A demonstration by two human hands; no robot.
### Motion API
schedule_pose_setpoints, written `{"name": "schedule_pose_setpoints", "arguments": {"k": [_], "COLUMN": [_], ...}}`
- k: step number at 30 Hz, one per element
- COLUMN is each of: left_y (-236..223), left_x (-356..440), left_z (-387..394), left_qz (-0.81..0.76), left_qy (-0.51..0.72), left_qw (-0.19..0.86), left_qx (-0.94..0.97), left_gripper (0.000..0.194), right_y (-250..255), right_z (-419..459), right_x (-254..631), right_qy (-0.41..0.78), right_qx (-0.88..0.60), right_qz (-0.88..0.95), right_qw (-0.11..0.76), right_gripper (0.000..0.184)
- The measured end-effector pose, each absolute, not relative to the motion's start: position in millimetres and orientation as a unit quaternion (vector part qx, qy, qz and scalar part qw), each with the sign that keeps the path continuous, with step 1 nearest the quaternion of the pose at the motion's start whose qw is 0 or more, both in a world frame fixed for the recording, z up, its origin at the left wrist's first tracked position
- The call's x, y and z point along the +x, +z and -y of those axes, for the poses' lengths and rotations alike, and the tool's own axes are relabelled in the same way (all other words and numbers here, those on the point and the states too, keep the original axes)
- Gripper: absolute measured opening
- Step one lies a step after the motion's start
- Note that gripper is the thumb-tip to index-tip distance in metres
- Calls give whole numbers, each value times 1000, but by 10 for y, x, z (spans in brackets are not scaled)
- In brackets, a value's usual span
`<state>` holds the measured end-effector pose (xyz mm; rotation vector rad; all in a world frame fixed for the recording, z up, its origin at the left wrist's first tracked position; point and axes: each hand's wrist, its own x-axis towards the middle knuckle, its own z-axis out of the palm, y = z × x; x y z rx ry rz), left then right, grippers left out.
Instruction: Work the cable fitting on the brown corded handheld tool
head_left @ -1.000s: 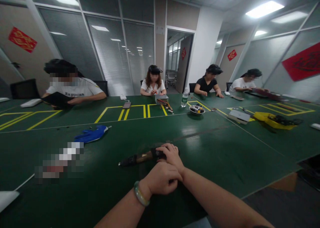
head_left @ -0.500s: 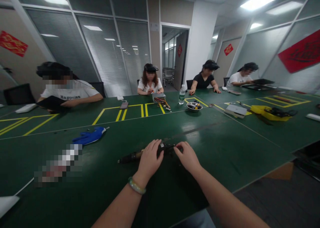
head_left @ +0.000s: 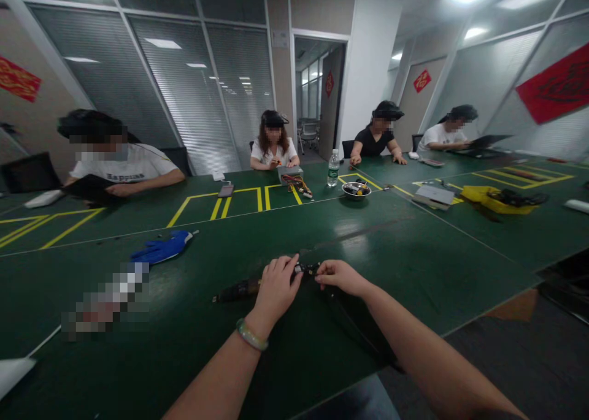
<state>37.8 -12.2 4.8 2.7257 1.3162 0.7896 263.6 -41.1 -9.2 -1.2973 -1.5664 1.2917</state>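
Dark elongated cylindrical tool [head_left: 237,292], brown-banded along the shaft, lying lengthwise on the dark green tabletop [head_left: 405,273]. Left hand [head_left: 276,291], with pale green bangle [head_left: 251,335] at the wrist, curled closed over the shaft. Right hand [head_left: 338,274] nearly flat, fingertips [head_left: 319,268] meeting the small metal end fitting [head_left: 301,269]; firmness of that grip impossible to tell. Best practice: pin the shaft down under the left palm and hold the right fingertips on the fitting. Both forearms angled inward from the near table edge, wrists almost straight.
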Motion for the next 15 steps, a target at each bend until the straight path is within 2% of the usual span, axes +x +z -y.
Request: {"name": "schedule_pose_setpoints", "arguments": {"k": [3,6,10,13,15], "left_y": [83,79,51,35,18], "left_x": [414,443,485,519,532], "left_z": [145,194,310,361,353], "left_qz": [-420,-399,-397,-414,-425], "left_qy": [254,257,233,219,207], "left_qw": [0,11,49,34,27], "left_qx": [871,880,886,883,881], "left_gripper": [29,24,36,49,51], "right_y": [-192,-238,-229,-216,-221], "right_z": [411,432,436,424,413], "right_x": [2661,2662,2688,2713,2718], "right_qy": [522,516,506,489,474], "right_qx": [-490,-488,-494,-503,-515], "right_qz": [563,566,561,555,553], "right_qw": [412,419,431,446,452], "right_gripper": [38,38,37,37,36]}}
